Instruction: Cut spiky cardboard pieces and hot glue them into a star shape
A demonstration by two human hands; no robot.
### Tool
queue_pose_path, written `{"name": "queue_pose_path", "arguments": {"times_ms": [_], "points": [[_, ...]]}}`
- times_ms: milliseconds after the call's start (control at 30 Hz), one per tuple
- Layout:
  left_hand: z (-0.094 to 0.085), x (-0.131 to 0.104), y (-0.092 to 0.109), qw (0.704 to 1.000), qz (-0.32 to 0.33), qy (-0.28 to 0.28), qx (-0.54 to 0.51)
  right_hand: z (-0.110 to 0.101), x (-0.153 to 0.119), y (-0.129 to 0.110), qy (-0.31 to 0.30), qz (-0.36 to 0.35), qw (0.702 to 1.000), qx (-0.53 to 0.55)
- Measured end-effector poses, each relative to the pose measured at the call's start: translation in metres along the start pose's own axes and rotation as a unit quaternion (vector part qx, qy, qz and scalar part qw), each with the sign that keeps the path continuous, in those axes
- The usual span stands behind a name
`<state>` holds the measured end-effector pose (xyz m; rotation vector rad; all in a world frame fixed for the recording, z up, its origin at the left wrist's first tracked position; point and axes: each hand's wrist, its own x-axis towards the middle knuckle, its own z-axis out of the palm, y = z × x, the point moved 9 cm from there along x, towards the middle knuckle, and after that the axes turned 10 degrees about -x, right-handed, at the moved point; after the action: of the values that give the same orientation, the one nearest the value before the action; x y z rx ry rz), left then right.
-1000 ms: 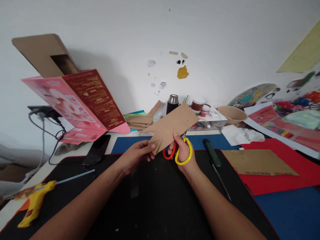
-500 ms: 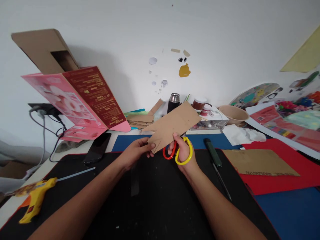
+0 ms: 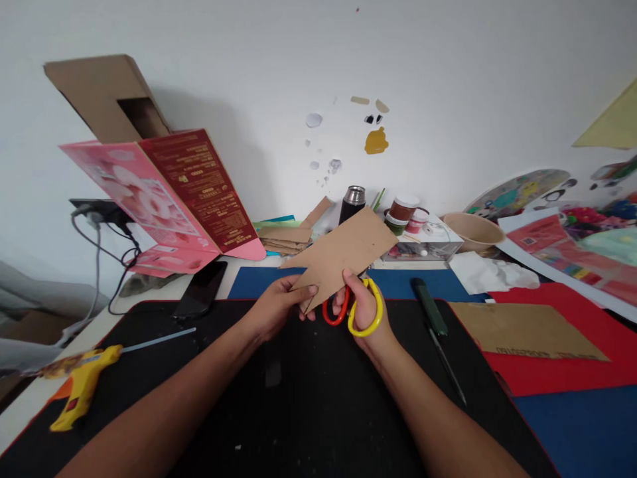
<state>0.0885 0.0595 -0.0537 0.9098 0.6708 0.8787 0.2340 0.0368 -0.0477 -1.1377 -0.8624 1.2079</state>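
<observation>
A flat piece of brown cardboard (image 3: 348, 249) is held up in front of me, tilted, over the black mat. My left hand (image 3: 283, 299) pinches its lower left corner between thumb and fingers. A pointed flap sticks out at the cardboard's left edge beside a cut. My right hand (image 3: 365, 305) grips scissors (image 3: 368, 318) with one yellow and one red handle loop, its thumb through the yellow one. That thumb also presses on the cardboard's lower edge. The scissor blades are mostly hidden behind the cardboard.
A yellow glue gun (image 3: 87, 385) lies at left, near a black phone (image 3: 202, 292). A pink box (image 3: 164, 199) stands behind. Right of my hands are a dark green cutter (image 3: 428, 307) and a cardboard sheet (image 3: 527, 328). A flask (image 3: 353, 202) and paint jars (image 3: 403, 209) stand behind.
The flap at the cardboard's left edge now stands apart, with a notch between it and my left fingers. The whole scene has shifted slightly right with the camera.
</observation>
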Motion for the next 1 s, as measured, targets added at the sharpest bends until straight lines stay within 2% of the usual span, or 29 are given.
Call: {"name": "queue_pose_path", "arguments": {"times_ms": [233, 533, 733, 1000], "points": [[0.002, 0.000, -0.002, 1.000, -0.001, -0.014, 0.003, 0.000, 0.000, 0.004, -0.009, 0.004, 1.000, -0.007], [0.003, -0.001, 0.001, 1.000, 0.019, 0.001, 0.006, 0.004, -0.001, 0.004, -0.020, 0.000, 1.000, 0.007], [0.001, -0.001, -0.002, 1.000, 0.014, 0.002, -0.023, 0.012, -0.004, 0.008, -0.049, 0.014, 0.999, 0.009], [0.003, -0.001, 0.002, 0.999, 0.038, -0.004, 0.005, 0.010, -0.005, 0.002, -0.036, -0.013, 0.999, 0.006]]}}
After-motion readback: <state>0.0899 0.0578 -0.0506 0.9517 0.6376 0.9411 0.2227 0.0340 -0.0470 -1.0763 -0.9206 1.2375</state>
